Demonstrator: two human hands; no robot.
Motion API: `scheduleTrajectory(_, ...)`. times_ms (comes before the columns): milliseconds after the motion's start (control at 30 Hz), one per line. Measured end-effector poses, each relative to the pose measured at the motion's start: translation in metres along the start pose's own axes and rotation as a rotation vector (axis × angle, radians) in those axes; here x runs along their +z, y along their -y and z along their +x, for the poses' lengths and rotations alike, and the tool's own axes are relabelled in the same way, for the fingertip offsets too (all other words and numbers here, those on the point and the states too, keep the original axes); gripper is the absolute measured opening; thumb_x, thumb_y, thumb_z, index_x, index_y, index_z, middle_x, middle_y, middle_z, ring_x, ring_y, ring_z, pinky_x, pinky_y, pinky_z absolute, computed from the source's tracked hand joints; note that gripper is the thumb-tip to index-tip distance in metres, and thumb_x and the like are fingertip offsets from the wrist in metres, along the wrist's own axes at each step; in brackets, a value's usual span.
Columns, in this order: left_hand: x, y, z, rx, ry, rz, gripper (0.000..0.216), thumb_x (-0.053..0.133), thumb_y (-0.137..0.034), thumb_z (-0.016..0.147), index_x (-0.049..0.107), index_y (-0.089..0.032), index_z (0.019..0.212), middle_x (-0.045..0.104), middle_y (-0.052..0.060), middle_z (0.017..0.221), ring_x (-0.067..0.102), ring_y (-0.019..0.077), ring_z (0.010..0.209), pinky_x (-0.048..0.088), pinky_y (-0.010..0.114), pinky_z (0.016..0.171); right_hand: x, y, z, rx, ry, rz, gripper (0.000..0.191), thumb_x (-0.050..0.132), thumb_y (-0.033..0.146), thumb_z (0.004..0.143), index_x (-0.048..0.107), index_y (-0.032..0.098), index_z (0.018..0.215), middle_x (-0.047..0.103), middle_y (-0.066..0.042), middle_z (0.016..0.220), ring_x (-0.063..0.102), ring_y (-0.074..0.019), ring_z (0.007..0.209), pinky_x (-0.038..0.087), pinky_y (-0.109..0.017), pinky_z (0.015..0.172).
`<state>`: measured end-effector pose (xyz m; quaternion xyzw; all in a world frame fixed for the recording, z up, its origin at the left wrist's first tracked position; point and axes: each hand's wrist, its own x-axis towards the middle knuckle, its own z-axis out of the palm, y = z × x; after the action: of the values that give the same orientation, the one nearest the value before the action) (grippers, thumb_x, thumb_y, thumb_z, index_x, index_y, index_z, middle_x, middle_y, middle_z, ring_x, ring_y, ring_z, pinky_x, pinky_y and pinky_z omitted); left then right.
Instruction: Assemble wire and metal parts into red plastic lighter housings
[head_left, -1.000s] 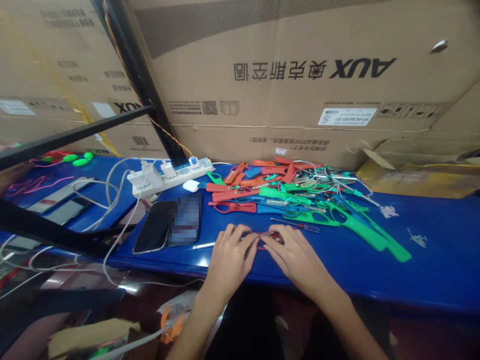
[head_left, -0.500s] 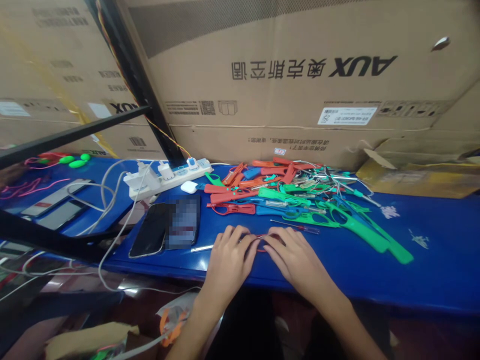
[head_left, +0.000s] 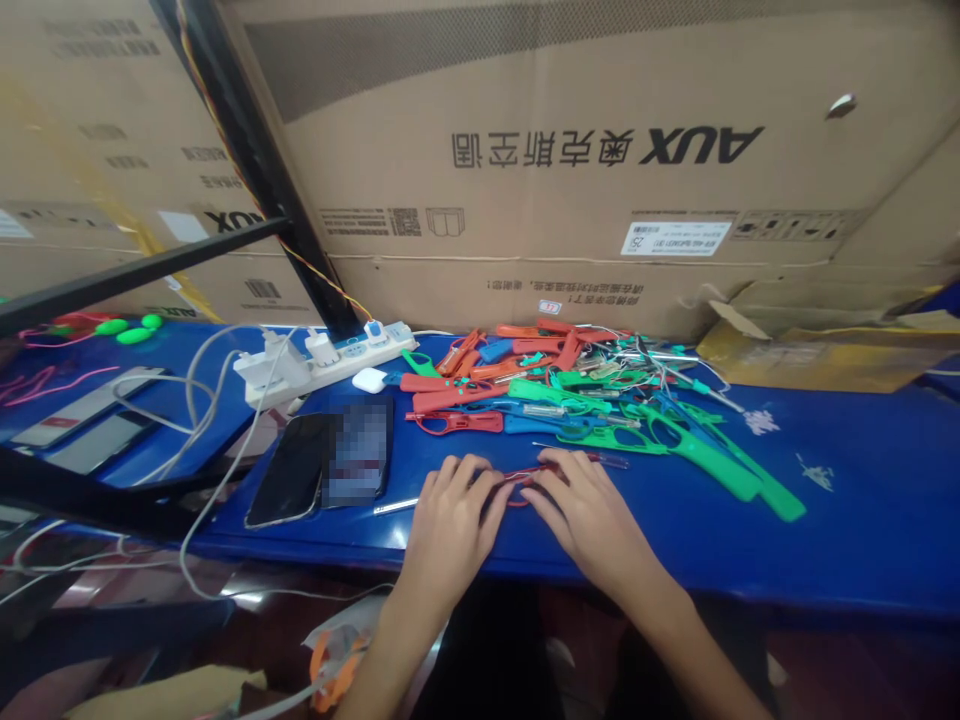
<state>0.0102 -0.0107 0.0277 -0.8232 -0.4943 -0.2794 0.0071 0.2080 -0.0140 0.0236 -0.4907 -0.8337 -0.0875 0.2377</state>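
Observation:
Between my hands, low over the blue table's front part, is a red long-nosed lighter (head_left: 519, 503), mostly covered by my fingers. Its thin metal tube (head_left: 394, 507) seems to stick out past my left hand. My left hand (head_left: 459, 515) is closed on the lighter's left part, thumb and fingers pinching near the middle. Gripping the right part, my right hand (head_left: 581, 505) has bent fingers on top. Just beyond lies a slim screwdriver (head_left: 606, 460) with a clear reddish handle. Behind it spreads a pile of lighter shells, including a green one (head_left: 709, 460) and a red one (head_left: 459, 422).
Left of my hands lie a black phone (head_left: 289, 470) and a second dark device (head_left: 358, 450). A white power strip (head_left: 337, 360) with chargers and cables stands behind them. Large cardboard boxes (head_left: 525, 220) back the table (head_left: 675, 560); a black metal frame (head_left: 247, 160) rises at left.
The whole view has shifted slightly, so the table things appear a little further left. Both hands stay on the red lighter, with only slight finger movement.

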Motion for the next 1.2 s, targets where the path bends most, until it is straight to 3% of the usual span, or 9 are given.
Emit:
scheduleTrajectory(233,-0.0009,-0.0006,0.0010,0.024,0.020,0.032,0.014,0.057,-0.026,0.101,0.070,-0.024,0.106,0.069,0.004,0.108,0.058,0.0233,0.094,0.042,0.037,0.076,0.0006,0.0008,-0.0017,-0.034,-0.030,-0.011,0.027,0.047,0.030,0.106,0.071,0.018,0.111,0.067,-0.014,0.124,0.064,-0.0270,0.107,0.052,-0.039,0.085)
scheduleTrajectory(500,0.0013,-0.0006,0.0006,0.019,0.018,0.041,0.017,0.054,-0.027,0.103,0.070,-0.022,0.103,0.069,0.005,0.107,0.059,0.0227,0.095,0.044,0.037,0.078,-0.0009,0.0003,0.0007,-0.010,0.004,0.040,0.025,0.048,0.030,0.106,0.070,0.020,0.108,0.068,-0.011,0.112,0.063,-0.0236,0.099,0.047,-0.037,0.081)
scheduleTrajectory(900,-0.0015,0.0009,0.0022,-0.112,0.018,-0.152,0.011,0.058,-0.022,0.101,0.068,-0.023,0.096,0.071,0.002,0.101,0.061,0.0224,0.094,0.044,0.037,0.080,-0.0003,0.0001,-0.0030,0.022,0.000,0.133,0.023,0.052,0.032,0.104,0.068,0.021,0.116,0.063,-0.013,0.127,0.060,-0.0271,0.116,0.051,-0.042,0.094)
scheduleTrajectory(1067,0.0014,0.0026,0.0025,-0.162,-0.017,-0.177,0.012,0.055,-0.019,0.102,0.065,-0.021,0.097,0.071,0.003,0.097,0.063,0.0222,0.091,0.046,0.038,0.085,0.0018,0.0000,-0.0039,0.061,-0.005,0.172,0.020,0.052,0.030,0.104,0.068,0.021,0.113,0.065,-0.012,0.122,0.063,-0.0266,0.111,0.052,-0.043,0.094)
scheduleTrajectory(1200,0.0041,0.0047,0.0037,-0.195,-0.022,-0.155,0.010,0.056,-0.019,0.101,0.065,-0.021,0.097,0.070,0.003,0.095,0.064,0.0232,0.089,0.047,0.036,0.078,0.0038,0.0008,-0.0040,0.063,-0.016,0.174,0.022,0.050,0.031,0.105,0.067,0.020,0.112,0.066,-0.012,0.120,0.063,-0.0267,0.108,0.053,-0.043,0.091)
